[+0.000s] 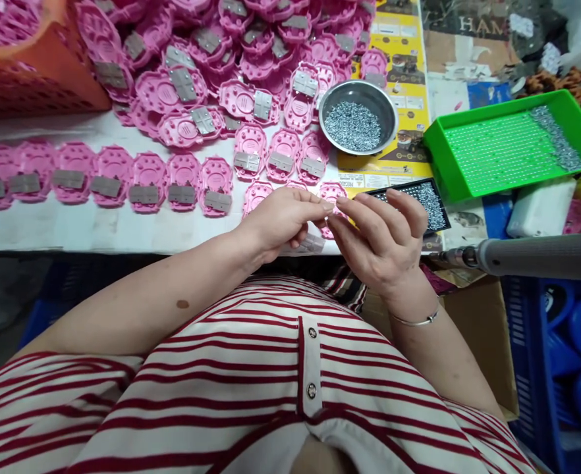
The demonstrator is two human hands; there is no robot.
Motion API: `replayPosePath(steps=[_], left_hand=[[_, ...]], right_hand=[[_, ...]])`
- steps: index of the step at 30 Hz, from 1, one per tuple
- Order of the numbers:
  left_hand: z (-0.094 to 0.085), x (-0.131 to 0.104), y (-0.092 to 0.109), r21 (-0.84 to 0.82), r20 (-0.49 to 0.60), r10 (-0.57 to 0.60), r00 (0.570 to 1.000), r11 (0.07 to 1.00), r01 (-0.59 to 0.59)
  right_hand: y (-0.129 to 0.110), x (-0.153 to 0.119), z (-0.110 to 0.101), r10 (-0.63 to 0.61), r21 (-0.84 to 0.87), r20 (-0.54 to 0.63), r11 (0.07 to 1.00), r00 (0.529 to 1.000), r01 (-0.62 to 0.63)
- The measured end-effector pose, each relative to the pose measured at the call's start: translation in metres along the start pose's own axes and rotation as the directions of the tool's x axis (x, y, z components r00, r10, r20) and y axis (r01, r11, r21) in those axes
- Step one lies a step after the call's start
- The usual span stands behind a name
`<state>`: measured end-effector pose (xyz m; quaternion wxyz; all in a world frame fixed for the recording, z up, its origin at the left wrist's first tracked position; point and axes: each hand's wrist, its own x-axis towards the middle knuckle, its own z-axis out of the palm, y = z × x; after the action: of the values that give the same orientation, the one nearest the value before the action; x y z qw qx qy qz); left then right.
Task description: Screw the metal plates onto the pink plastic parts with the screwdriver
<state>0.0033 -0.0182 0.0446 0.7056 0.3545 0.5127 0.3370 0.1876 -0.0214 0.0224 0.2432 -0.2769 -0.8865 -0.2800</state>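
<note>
My left hand (280,220) and my right hand (382,240) meet at their fingertips above the table's near edge. Each pinches thumb against forefinger; whatever sits between the tips is too small or hidden to make out. Under and behind them lie pink plastic casings (333,192), partly covered by my fingers. Just beyond stand more pink casings (283,155) with grey metal plates. A black tray of small screws (431,205) is right behind my right hand's fingers. Farther back, a steel bowl (325,135) holds many small silvery screws (354,125).
A row of pink casings (148,181) runs left along the white table (97,230). Behind it rises a heap of casings beside an orange basket (38,72). On the right are a green tray (508,125) with screws and a grey cylindrical power screwdriver (542,255).
</note>
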Motion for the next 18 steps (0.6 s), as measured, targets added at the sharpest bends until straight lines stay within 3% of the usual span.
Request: replayPosePath(steps=[3, 12, 15, 17, 18], left_hand=[[0.001, 0.001, -0.001, -0.009, -0.004, 0.016, 1.000, 1.000, -0.016], [0.008, 0.004, 0.001, 0.013, -0.046, 0.034, 0.998, 0.999, -0.033], [0.002, 0.003, -0.001, 0.181, -0.132, 0.195, 0.972, 0.969, -0.170], [-0.005, 0.001, -0.005, 0.422, -0.133, 0.401, 0.906, 0.850, -0.314], [-0.009, -0.001, -0.008, 0.558, -0.095, 0.500, 0.861, 0.743, -0.369]], right_hand=[[0.001, 0.001, -0.002, 0.018, 0.089, -0.013, 0.996, 1.000, -0.017], [0.008, -0.002, 0.000, 0.214, 0.298, 0.134, 0.923, 0.968, -0.245], [0.008, -0.003, 0.004, 0.292, 0.242, 0.170, 0.913, 0.941, -0.328], [0.007, -0.002, 0.008, 0.314, 0.236, 0.204, 0.904, 0.927, -0.358], [0.006, -0.003, 0.011, 0.316, 0.242, 0.224, 0.898, 0.922, -0.367]])
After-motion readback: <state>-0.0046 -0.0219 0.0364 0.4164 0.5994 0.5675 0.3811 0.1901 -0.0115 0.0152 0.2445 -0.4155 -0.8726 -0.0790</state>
